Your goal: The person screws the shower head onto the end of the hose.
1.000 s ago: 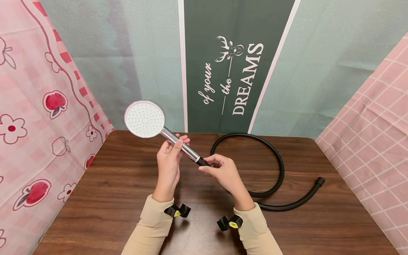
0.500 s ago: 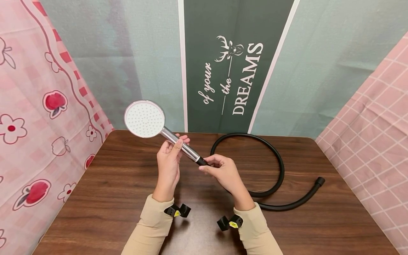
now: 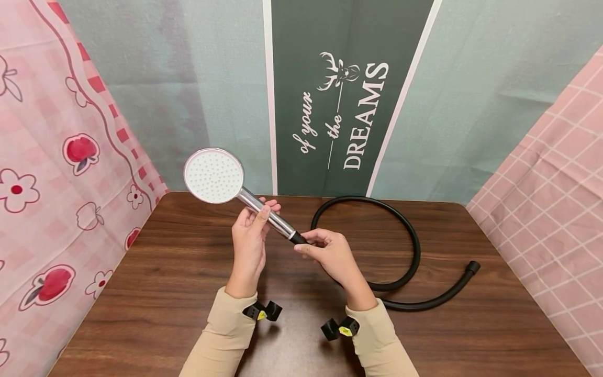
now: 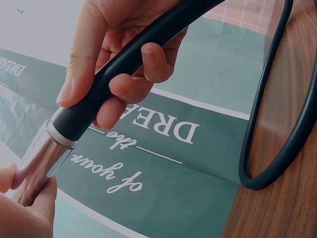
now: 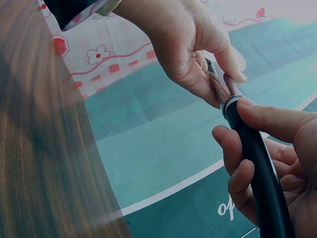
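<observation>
White lettering on the dark green panel [image 3: 301, 175] of the backdrop reads "of your", "the" and "DREAMS", running sideways beside a white deer's head. Yellow labels on the black wrist cameras [image 3: 340, 329] are too small to read.

The left hand [image 3: 249, 245] is curled around the chrome handle of the shower head [image 3: 214, 176], thumb on top. The right hand [image 3: 333, 256] has its thumb and fingers closed about the black hose [image 3: 415, 246] at its end, which meets the white ring at the bottom of the handle.

The shower head is held above the wooden counter [image 3: 141, 298], tilted, its white nozzle face up at the left. The hose loops over the counter to the right, its other end lying near the pink checked cloth [image 3: 556, 220].
</observation>
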The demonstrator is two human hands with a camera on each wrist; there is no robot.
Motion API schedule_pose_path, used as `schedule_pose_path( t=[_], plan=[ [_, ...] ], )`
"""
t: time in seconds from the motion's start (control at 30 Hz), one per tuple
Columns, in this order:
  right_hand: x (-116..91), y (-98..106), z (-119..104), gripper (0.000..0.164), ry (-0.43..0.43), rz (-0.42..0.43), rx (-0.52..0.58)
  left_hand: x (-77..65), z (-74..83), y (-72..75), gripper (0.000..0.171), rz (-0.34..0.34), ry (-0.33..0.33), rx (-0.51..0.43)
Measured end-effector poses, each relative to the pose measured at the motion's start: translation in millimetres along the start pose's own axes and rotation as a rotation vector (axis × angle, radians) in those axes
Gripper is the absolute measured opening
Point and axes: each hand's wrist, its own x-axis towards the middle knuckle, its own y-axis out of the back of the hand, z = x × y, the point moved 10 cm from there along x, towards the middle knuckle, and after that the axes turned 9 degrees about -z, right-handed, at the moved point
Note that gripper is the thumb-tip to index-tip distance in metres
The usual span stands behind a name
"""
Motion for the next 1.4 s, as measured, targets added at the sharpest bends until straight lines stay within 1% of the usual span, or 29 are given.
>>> schedule_pose_path(
  t=[0.77, 1.4],
  plan=[
    [0.7, -0.4, 3.2, 0.025, -0.027, -0.008, -0.005, -0.2, 0.4, 0.3, 0.017, -0.002, -0.005, 0.0],
    [-0.1, -1.1, -1.0, 0.024, -0.007, -0.017, -0.024, 0.0, 0.4, 0.6, 0.018, -0.005, -0.009, 0.004]
  ],
)
